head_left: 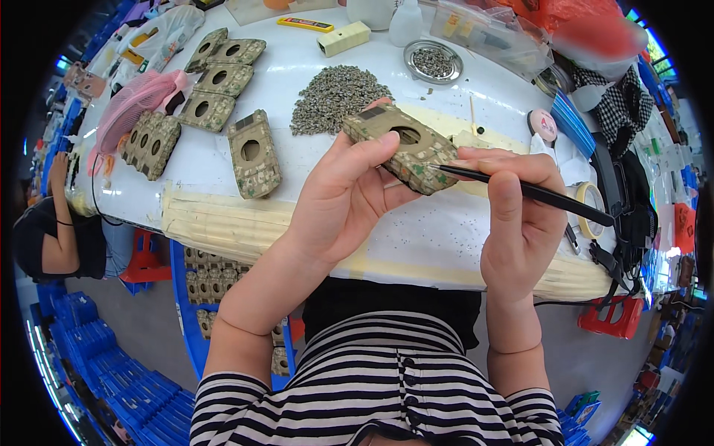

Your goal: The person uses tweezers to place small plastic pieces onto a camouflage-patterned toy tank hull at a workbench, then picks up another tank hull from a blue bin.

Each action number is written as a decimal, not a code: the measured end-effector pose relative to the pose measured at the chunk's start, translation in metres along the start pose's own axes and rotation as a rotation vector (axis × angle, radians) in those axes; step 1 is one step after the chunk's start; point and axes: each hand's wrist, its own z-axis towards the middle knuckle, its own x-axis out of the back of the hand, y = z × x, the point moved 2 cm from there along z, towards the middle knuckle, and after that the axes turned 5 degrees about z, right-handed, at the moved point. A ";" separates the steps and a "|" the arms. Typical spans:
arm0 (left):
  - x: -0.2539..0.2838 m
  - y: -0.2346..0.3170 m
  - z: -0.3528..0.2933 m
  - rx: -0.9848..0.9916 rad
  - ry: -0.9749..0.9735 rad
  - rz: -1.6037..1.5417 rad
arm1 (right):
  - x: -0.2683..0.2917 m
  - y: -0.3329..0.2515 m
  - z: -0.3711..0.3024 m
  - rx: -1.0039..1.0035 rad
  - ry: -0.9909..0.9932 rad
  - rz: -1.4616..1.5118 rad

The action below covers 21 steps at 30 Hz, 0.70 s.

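A camouflage-painted toy tank hull (pixel 425 157) with a round hole in its top is tilted in my left hand (pixel 343 182), whose thumb presses near the hole. My right hand (pixel 524 212) pinches black tweezers (pixel 543 195). Their tips touch or hover just over the hull's near end; whether they grip a small part I cannot make out. Beyond my left hand lies a heap of small grey-brown parts (pixel 331 97). To its left, another hull (pixel 253 154) rests on the white table (pixel 312 44), with several more hulls (pixel 216 80) grouped farther left.
Back right, a round metal dish (pixel 433 61) holds more small parts. A pink mesh bag (pixel 130 104) lies at the left, and a tape roll (pixel 590 210) at the right. Below the table edge, a blue tray (pixel 181 297) bears more hulls. A person (pixel 63 215) sits at far left.
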 end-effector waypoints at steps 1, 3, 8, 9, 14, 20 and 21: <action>0.000 0.001 0.000 0.001 -0.002 -0.001 | 0.000 -0.001 0.000 0.014 -0.014 -0.030; 0.000 0.000 0.000 0.007 -0.009 -0.005 | 0.000 -0.003 0.001 0.039 -0.042 -0.094; 0.000 0.000 0.000 -0.004 0.001 0.010 | -0.001 0.001 -0.002 0.023 -0.014 -0.048; 0.000 0.000 0.000 -0.005 0.000 0.011 | -0.001 0.001 -0.002 0.026 -0.014 -0.047; 0.002 0.000 0.000 -0.007 -0.003 0.018 | -0.001 0.004 -0.003 0.062 -0.036 -0.081; -0.001 0.000 0.000 -0.007 0.002 0.014 | -0.001 0.003 -0.003 0.080 -0.032 -0.073; -0.001 0.001 0.000 -0.008 0.003 0.013 | -0.001 0.003 -0.003 0.085 -0.031 -0.067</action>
